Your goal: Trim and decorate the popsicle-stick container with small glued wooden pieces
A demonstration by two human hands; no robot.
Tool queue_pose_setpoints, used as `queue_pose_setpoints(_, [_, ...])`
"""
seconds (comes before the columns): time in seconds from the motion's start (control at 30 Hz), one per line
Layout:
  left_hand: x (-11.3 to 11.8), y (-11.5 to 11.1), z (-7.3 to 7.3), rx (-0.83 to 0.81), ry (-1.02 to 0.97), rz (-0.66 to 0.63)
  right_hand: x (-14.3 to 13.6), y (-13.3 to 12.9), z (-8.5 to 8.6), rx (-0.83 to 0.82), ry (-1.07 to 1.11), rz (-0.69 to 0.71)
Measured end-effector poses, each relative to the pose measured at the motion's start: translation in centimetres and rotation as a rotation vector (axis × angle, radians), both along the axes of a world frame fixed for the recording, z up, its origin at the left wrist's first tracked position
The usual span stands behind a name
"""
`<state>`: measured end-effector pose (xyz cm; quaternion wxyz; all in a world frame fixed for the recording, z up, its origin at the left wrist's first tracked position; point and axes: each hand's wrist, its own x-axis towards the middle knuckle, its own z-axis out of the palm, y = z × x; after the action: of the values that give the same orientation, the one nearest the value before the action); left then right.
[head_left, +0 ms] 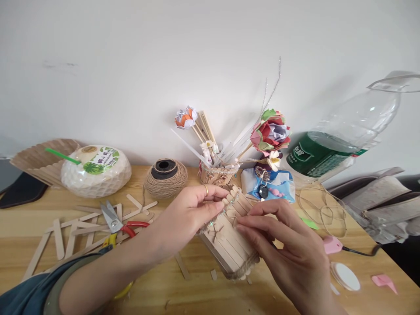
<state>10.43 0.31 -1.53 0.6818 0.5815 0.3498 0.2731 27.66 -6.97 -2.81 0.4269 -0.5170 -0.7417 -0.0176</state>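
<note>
A holder made of wooden craft sticks lies tilted between my hands, with a glittery trim near its upper end and a twine band at its lower end. A small wooden flower sits on its front. My left hand is closed on the upper end, fingers over the rim and thumb on the front. My right hand pinches a small wooden piece against the front, right of the flower. The fingertips partly hide this piece.
Craft sticks and red-handled scissors lie left. Behind stand a twine spool, a wrapped coconut and a decorated pot of paper flowers. At right are a large bottle, a pink corded tool and white discs.
</note>
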Motion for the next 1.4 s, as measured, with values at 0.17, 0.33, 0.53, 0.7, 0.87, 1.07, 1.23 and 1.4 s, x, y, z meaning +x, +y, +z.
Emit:
queue_pose_setpoints(0.17, [0.1, 0.0, 0.3, 0.038, 0.005, -0.013, 0.0, 0.0, 0.2, 0.021, -0.078, 0.008])
queue_pose_setpoints(0.33, [0.2, -0.3, 0.6, 0.016, 0.019, 0.029, 0.0, 0.1, 0.0, 0.045, -0.181, 0.037])
queue_pose_setpoints(0.53, [0.6, 0.0, -0.5, -0.107, -0.033, 0.078, 0.1, 0.7, -0.1, 0.093, -0.166, 0.053])
queue_pose_setpoints(0.7, [0.8, 0.6, -0.8, -0.218, -0.065, 0.049, 0.6, 0.4, -0.3, 0.003, -0.015, 0.027])
queue_pose_setpoints(0.87, [0.4, 1.2, -0.5, -0.171, 0.003, -0.025, 1.7, -0.6, -0.5, -0.046, 0.048, -0.066])
queue_pose_setpoints(1.07, [-0.2, 2.1, -0.4, -0.074, 0.123, -0.193, 2.5, -1.6, -1.1, -0.114, 0.032, -0.051])
queue_pose_setpoints(1.23, [-0.3, 2.4, -0.6, 0.073, 0.208, -0.262, 2.4, -2.1, -1.8, -0.098, -0.003, 0.024])
queue_pose_setpoints(1.4, [-0.6, 2.5, -0.7, 0.213, 0.285, -0.367, 3.3, -2.4, -2.2, -0.119, 0.005, -0.056])
